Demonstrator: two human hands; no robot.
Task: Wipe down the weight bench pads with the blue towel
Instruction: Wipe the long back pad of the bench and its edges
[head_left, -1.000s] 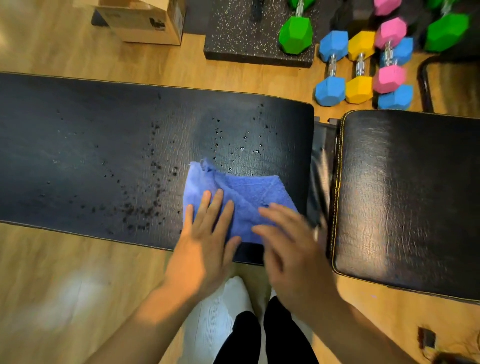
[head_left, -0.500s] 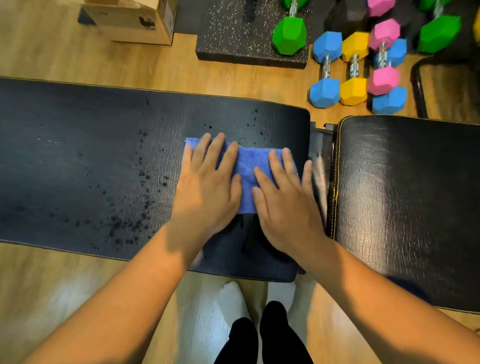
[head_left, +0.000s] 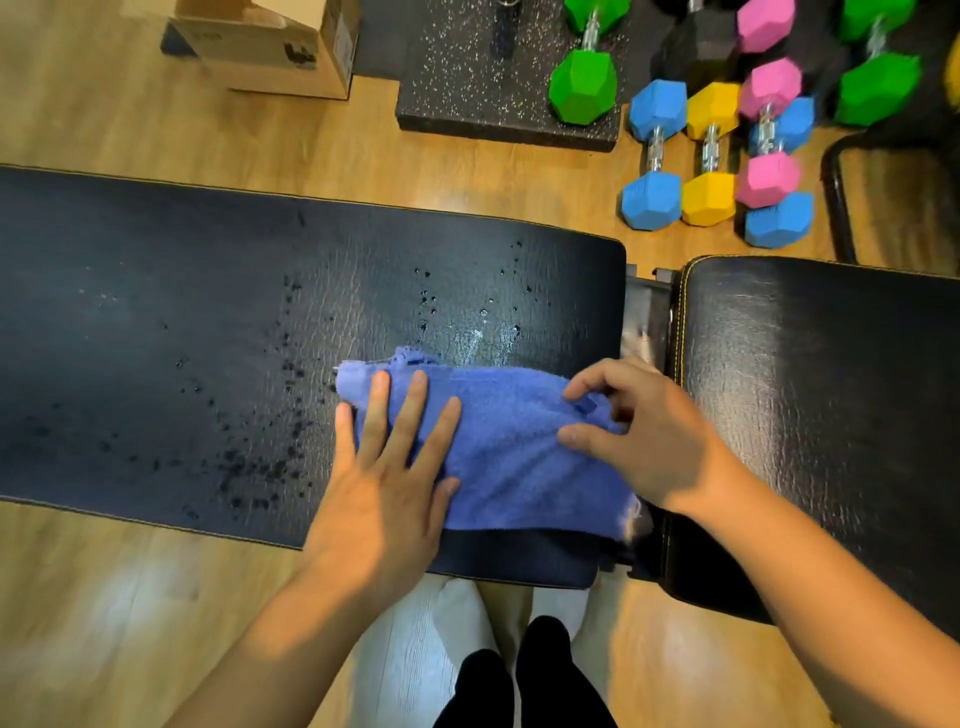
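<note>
since half a second ago, when it lay further up the pad under two flat palms, the blue towel (head_left: 509, 457) has been drawn back toward the person. it now lies opened wider across the near right end of the long bench pad (head_left: 182, 312), its lower hem close to the pad's near edge. the left grip (head_left: 379, 493) rests on the towel's left part, palm down, fingers straight and spread. the right grip (head_left: 660, 441) is no longer flat: its fingers are curled, and thumb and forefinger appear to pinch a fold at the towel's right edge. just beyond the fingertips of both, a pale wet smear (head_left: 480, 340) marks the strip already passed over, with a few drops beyond it not yet taken up. left of the left grip, a denser field of droplets (head_left: 254, 462) is unwiped. right of the right grip, across the hinge gap (head_left: 644, 312), the seat pad (head_left: 821, 415) shows no drops that can be made out. judgement: one pull stroke is finished and the cloth is being reset; most of the long pad is outstanding. far beyond the grips, on the floor (head_left: 104, 597), stand coloured dumbbells (head_left: 654, 156) and a cardboard box (head_left: 270, 47).
</note>
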